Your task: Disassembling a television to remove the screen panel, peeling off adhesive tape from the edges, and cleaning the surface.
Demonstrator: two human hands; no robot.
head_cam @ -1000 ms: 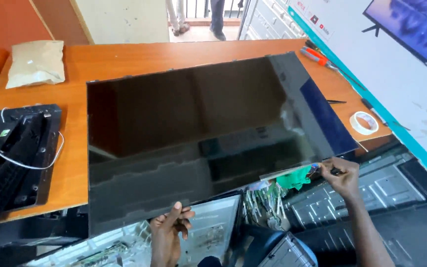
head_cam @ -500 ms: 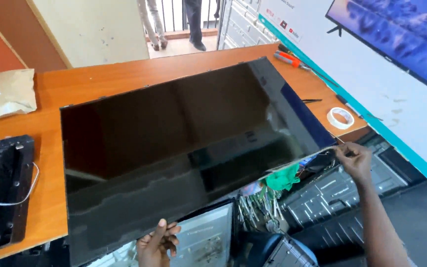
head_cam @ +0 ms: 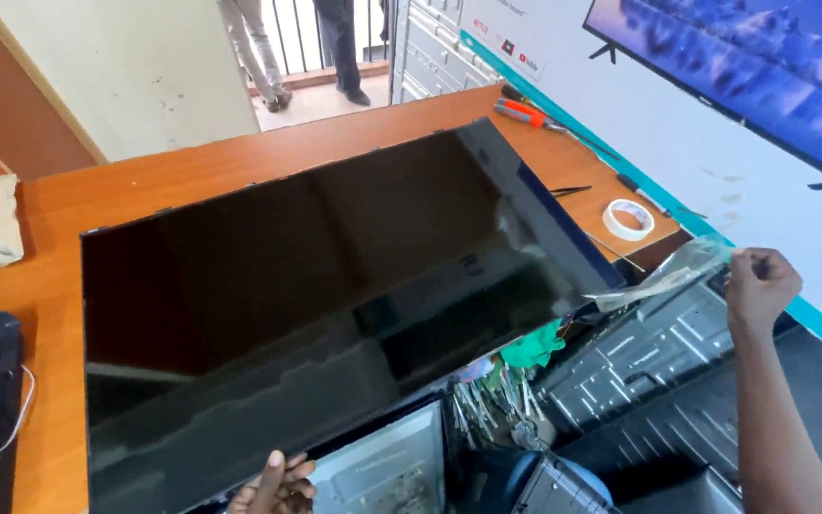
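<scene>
right hand pulled farther out, pinching clear film off dark panel; left hand half cut off, gripping panel edge.

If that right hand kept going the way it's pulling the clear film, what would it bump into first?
The right hand grips the clear film and heads right, away from the dark panel. First in that line looks to be the big printed box standing at the table's edge, though depth is hard to judge.
</scene>
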